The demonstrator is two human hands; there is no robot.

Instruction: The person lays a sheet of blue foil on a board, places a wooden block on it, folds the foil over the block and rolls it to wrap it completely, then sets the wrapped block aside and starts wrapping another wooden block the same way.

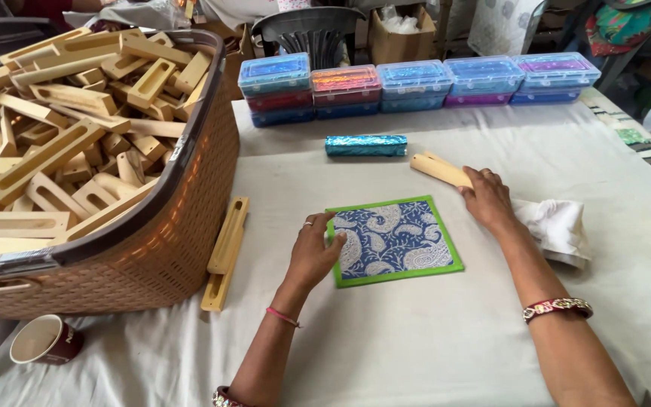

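A square of blue paisley paper with a green border [395,240] lies flat on the white cloth-covered table [416,339], directly in front of the person. The left hand [312,252] rests on the sheet's left edge, fingers curled down and pressing it to the table, holding nothing. The right hand [486,197] sits just beyond the sheet's upper right corner, its fingers closed around the near end of a slotted wooden piece [440,169]. The step in hand looks like fetching a piece for wrapping while the sheet is pinned; the next move would call for setting the wood squarely on the paper without shifting it. Farther back lies an already covered blue foil bar [365,145], and behind it a row of stacked coloured plastic boxes [416,85]. To the left stands a woven basket [190,226] heaped with bare wooden pieces, two more leaning against its side [225,252], a paper cup [45,340] below, and a white rag [555,226] under the right wrist.
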